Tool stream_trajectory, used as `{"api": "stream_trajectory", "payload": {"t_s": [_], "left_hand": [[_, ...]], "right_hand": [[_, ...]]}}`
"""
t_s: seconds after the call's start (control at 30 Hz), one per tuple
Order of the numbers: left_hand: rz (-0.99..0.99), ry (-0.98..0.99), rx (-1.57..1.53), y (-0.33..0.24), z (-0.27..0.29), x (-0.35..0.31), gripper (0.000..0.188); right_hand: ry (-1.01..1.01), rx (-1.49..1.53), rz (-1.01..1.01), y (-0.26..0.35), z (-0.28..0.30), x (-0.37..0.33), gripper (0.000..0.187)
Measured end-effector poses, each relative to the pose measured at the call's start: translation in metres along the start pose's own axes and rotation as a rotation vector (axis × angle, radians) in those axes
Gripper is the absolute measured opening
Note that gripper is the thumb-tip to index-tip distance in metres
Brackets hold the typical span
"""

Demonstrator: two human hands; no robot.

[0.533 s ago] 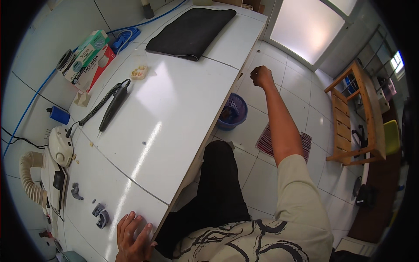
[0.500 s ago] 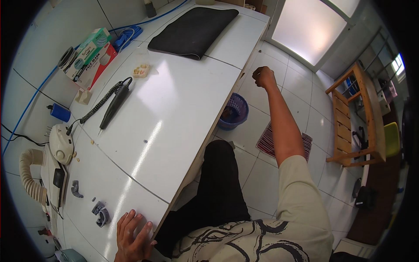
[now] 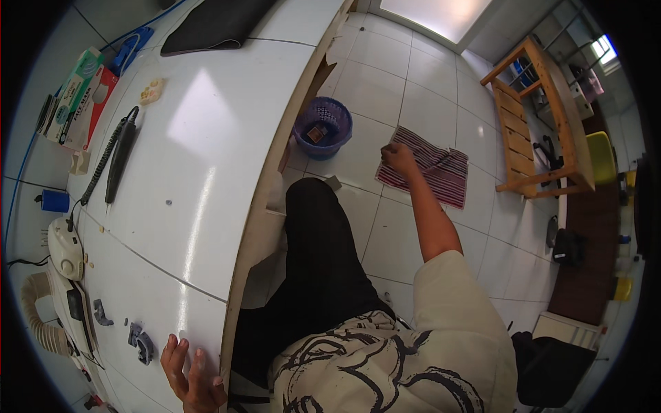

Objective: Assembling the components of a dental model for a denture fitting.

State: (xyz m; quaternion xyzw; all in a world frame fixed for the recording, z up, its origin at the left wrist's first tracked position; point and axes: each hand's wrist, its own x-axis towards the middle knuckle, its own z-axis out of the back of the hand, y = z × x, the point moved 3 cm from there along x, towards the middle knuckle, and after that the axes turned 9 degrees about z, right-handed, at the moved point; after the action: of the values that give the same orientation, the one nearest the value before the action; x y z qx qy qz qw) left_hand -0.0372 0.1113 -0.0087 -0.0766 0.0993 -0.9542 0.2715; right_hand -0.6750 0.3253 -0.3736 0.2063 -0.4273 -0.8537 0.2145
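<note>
Right hand (image 3: 398, 157) dropped to striped cloth (image 3: 425, 175) (grip unclear, fingers hidden); left hand (image 3: 191, 375) flat, open on table (image 3: 206, 158).

Right hand (image 3: 399, 157) outstretched — fingers curled.

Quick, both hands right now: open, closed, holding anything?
Left hand: open, flat on the white table edge, holding nothing.
Right hand: closed, down at the striped cloth; grip cannot be told.

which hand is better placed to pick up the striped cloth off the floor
Right, most likely. The right hand is stretched down to the floor and sits at the edge of the striped cloth. The left hand lies flat on the white table, far from the cloth.
</note>
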Motion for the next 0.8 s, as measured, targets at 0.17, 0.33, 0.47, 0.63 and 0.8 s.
{"api": "stream_trajectory", "payload": {"t_s": [0.17, 0.33, 0.47, 0.63, 0.8], "left_hand": [[-0.167, -0.133, 0.052, -0.003, 0.01, 0.009, 0.034], [0.032, -0.026, 0.035, -0.004, 0.017, 0.003, 0.035], [0.048, 0.006, 0.058, -0.024, 0.009, 0.038, 0.036], [0.024, 0.1, 0.249, -0.025, -0.006, 0.073, 0.039], [0.046, 0.188, 0.296, -0.046, 0.006, 0.097, 0.041]], "right_hand": [[0.043, -0.23, -0.555, -0.204, -0.043, -0.155, 0.026], [-0.083, 0.234, -0.967, -0.257, -0.127, -0.279, 0.032], [-0.299, 0.403, -1.119, -0.312, -0.142, -0.329, 0.04], [-0.416, 0.461, -1.072, -0.334, -0.161, -0.307, 0.044], [-0.66, 0.376, -1.143, -0.334, -0.198, -0.242, 0.038]]}}
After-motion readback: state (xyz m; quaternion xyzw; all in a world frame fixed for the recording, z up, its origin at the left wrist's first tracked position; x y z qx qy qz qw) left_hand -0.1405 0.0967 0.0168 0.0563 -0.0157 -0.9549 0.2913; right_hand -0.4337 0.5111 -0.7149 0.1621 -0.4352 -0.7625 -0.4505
